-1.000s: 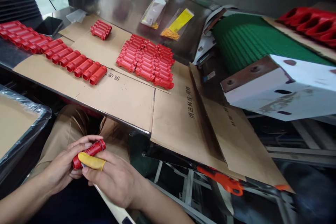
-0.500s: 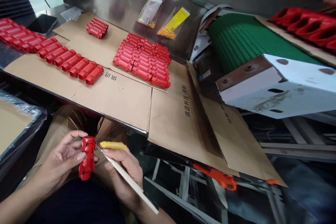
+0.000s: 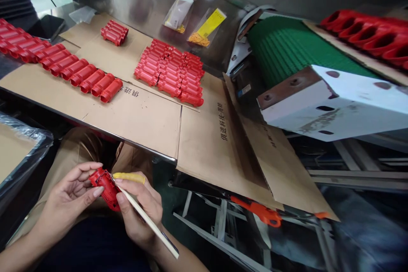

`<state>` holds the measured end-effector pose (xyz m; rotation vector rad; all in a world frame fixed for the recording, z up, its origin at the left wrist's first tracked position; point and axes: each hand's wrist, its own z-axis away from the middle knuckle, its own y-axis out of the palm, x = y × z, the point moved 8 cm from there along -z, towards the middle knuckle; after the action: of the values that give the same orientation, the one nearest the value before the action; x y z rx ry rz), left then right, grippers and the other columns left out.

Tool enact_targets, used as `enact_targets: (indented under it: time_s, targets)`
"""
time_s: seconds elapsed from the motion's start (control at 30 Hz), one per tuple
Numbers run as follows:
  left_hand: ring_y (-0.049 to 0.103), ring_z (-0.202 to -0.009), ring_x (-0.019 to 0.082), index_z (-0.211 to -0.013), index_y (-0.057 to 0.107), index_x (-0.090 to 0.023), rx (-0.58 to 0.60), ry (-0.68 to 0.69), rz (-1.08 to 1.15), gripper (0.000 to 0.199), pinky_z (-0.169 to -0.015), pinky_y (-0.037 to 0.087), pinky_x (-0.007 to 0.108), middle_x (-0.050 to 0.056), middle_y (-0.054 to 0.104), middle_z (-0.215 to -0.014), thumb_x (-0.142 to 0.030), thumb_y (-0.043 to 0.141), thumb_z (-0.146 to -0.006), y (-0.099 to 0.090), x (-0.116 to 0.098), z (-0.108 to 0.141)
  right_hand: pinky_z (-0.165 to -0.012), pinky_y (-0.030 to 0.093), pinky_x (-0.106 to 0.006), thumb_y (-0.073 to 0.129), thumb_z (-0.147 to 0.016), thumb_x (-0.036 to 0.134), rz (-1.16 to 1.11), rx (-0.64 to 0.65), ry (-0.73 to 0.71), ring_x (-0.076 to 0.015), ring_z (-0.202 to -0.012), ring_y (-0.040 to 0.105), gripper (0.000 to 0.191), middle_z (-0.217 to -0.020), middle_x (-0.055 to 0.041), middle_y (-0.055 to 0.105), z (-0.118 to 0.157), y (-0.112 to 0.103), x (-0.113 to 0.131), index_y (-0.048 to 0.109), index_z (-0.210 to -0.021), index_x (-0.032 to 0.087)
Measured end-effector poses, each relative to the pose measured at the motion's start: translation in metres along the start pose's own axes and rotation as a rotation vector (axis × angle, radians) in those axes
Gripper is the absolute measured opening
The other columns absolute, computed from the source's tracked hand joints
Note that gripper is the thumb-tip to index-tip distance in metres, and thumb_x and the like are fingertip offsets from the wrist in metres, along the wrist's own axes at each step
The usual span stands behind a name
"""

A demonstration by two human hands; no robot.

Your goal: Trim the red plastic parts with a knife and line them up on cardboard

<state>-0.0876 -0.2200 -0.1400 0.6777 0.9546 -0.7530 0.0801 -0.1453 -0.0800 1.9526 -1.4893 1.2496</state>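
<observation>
Work at the near side of the bench (image 3: 9, 64), with both hands in front of the person's lap. The left hand (image 3: 72, 193) is closed around a red plastic tubular part (image 3: 107, 190), its thumb along the near side and its fingers behind. The right hand (image 3: 142, 208), with a yellow finger cot (image 3: 129, 177) on one finger, grips a slim pale-handled tool (image 3: 145, 219) like a pen; its thumb lies against the lower end of the part. The tool's tip meets, or nearly meets, the edge of an opening in the part's upper end; exact contact cannot be told.

Ahead of the hands, a slanting row of like red parts (image 3: 84, 75) and a close-packed block of them (image 3: 168, 70) lie on cardboard (image 3: 143, 125).

Handling, as judged: the left hand should hold the part firmly, with its thumb out of the tip's line. The right thumb, braced on the part, should serve as a pivot, allowing short, light strokes that follow the edge without gouging the wall. Turning the part, rather than bending the wrist, should keep the edge in sight.
</observation>
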Motion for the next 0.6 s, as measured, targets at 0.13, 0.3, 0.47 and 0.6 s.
enact_targets:
  time_s: [0.13, 0.3, 0.47, 0.6]
  targets:
    - [0.078, -0.099, 0.023, -0.112, 0.082, -0.028, -0.001, -0.017, -0.013, 0.042, -0.088, 0.065, 0.027, 0.005, 0.082, -0.105, -0.037, 0.098, -0.073, -0.0003, 0.0035, -0.0010, -0.086, 0.069, -0.042, 0.064, -0.106, 0.021, -0.003, 0.008, 0.003, -0.0253, -0.100, 0.080, 0.026, -0.114, -0.0136, 0.083, -0.0015, 0.0013, -0.0010, 0.074, -0.130, 0.020]
    - [0.078, -0.099, 0.022, -0.110, 0.083, -0.028, -0.010, 0.006, -0.020, 0.041, -0.091, 0.064, 0.026, 0.004, 0.082, -0.107, -0.037, 0.098, -0.073, -0.0016, 0.0025, -0.0011, -0.087, 0.069, -0.041, 0.063, -0.108, 0.022, 0.011, 0.032, 0.016, -0.0247, -0.100, 0.080, 0.025, -0.115, -0.0142, 0.082, -0.0013, 0.0031, -0.0007, 0.073, -0.131, 0.020]
    - [0.077, -0.098, 0.021, -0.109, 0.083, -0.028, -0.011, -0.005, -0.020, 0.042, -0.089, 0.064, 0.025, 0.004, 0.081, -0.105, -0.041, 0.099, -0.072, -0.0017, 0.0033, -0.0013, -0.089, 0.069, -0.041, 0.063, -0.107, 0.020, -0.015, 0.026, 0.026, -0.0239, -0.100, 0.079, 0.026, -0.116, -0.0141, 0.082, 0.0009, 0.0037, -0.0015, 0.073, -0.131, 0.019]
    - [0.078, -0.097, 0.022, -0.109, 0.083, -0.028, -0.006, -0.008, -0.007, 0.042, -0.089, 0.064, 0.027, 0.005, 0.081, -0.105, -0.040, 0.099, -0.072, -0.0017, 0.0046, -0.0019, -0.087, 0.068, -0.040, 0.064, -0.106, 0.019, -0.030, 0.024, 0.044, -0.0241, -0.100, 0.078, 0.026, -0.115, -0.0139, 0.082, 0.0009, 0.0039, -0.0022, 0.073, -0.130, 0.019]
